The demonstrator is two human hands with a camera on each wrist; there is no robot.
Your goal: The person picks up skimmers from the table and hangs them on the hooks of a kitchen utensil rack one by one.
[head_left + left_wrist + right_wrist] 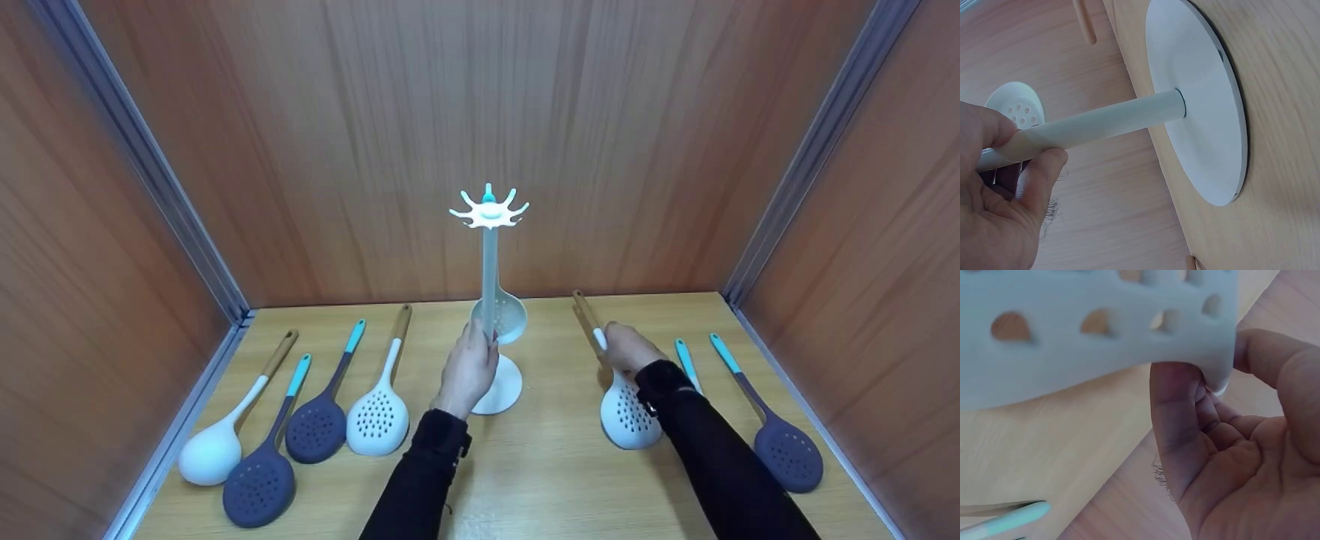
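A white utensil stand (490,262) with a crown of curved hooks rises from a round base (1202,112) on the table. My left hand (469,369) grips its pole, thumb and fingers wrapped around it in the left wrist view. Behind the pole hangs a pale perforated ladle (511,319), a turquoise tip showing at the hooks. To the right, my right hand (628,349) pinches the neck of a white skimmer (626,412) with a wooden handle. Its holed head (1072,365) fills the top of the right wrist view, fingertips at the neck.
On the left lie a white ladle (211,454), two dark skimmers with turquoise handles, one of them nearest the front (259,487), and a white skimmer (377,420). Right of my right arm are a dark turner (787,454) and a turquoise handle (685,360). Wooden panels enclose the table.
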